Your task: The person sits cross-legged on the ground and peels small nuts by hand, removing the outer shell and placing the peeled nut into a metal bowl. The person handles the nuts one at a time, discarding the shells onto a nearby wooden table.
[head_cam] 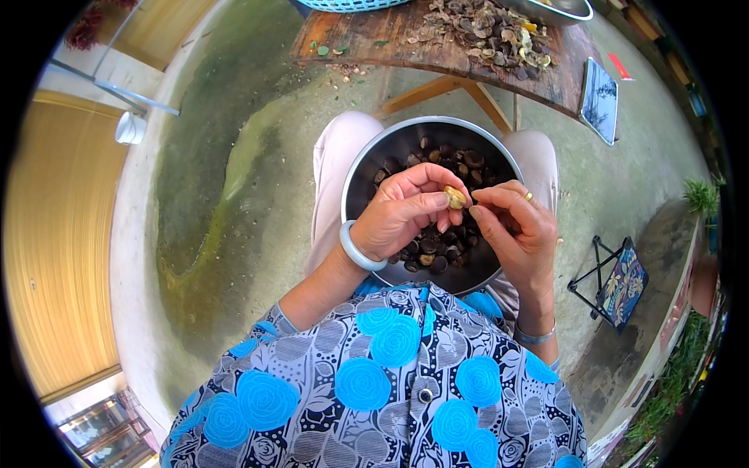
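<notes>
My left hand (404, 213), with a pale bangle at the wrist, pinches a yellowish, mostly peeled chestnut (454, 198) between thumb and fingers. Just to its right is my right hand (518, 225), wearing a gold ring. Its thumb and forefinger are bent towards the nut, a small gap between their tips, and nothing shows between them. Both hands are above a round metal bowl (358, 161) held between my knees. Several dark brown chestnuts (430, 245) lie in the bowl, some with paler patches; my hands hide part of them.
Ahead stands a wooden table (363, 35) bearing a heap of peelings (497, 38), a blue plastic basket (351, 4) and a metal tray (556, 10). A glossy flat tablet-like object (600, 102) is at its right corner. A folding stool (620, 284) stands right; a white bucket (130, 127) is left.
</notes>
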Action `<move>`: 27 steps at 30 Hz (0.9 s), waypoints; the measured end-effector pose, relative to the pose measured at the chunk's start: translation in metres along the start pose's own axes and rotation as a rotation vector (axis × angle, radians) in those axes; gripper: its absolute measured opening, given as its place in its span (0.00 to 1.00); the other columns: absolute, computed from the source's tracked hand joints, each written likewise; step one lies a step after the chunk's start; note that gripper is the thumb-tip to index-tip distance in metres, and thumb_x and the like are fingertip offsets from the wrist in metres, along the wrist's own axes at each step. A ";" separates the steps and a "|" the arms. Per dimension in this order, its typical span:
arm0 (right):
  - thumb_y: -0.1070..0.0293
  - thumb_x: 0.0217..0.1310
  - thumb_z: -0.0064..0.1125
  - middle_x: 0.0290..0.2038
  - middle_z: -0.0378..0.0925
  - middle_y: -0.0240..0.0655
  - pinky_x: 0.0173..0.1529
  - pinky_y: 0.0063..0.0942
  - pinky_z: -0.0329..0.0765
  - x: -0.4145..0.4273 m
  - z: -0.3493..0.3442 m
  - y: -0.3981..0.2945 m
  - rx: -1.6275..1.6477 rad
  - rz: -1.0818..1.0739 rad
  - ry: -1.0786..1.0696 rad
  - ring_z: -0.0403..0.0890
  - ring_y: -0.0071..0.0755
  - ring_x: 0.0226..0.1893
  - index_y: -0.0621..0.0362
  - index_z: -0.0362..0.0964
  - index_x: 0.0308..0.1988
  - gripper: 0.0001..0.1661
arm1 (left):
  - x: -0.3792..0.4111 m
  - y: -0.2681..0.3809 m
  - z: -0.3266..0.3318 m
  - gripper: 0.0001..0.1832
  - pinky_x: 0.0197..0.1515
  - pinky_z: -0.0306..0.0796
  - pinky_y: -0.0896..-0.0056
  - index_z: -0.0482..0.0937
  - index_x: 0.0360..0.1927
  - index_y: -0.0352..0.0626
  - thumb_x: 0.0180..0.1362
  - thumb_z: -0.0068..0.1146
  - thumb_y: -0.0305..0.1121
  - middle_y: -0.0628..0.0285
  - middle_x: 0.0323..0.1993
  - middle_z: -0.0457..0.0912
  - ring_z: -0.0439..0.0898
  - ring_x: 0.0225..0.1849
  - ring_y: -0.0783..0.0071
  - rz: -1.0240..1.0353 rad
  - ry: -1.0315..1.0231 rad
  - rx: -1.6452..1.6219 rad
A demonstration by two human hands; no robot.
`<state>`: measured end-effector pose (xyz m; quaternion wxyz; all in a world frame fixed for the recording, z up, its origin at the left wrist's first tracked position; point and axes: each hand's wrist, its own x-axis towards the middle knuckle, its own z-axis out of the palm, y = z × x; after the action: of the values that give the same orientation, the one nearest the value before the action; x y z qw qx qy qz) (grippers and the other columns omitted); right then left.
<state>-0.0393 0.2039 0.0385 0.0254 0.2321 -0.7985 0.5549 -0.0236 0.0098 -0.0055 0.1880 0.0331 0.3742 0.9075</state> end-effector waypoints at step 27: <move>0.71 0.62 0.61 0.23 0.78 0.28 0.26 0.15 0.69 -0.003 0.009 0.002 0.201 0.480 -0.036 0.73 0.13 0.22 0.68 0.79 0.37 0.09 | 0.002 -0.008 0.003 0.14 0.50 0.74 0.72 0.74 0.52 0.38 0.63 0.56 0.29 0.59 0.49 0.79 0.78 0.48 0.75 0.127 0.070 0.343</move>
<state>-0.0353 0.1975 0.0325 -0.1445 0.0475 -0.7718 0.6174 -0.0220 0.0178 -0.0088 0.1089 0.0565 0.5268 0.8411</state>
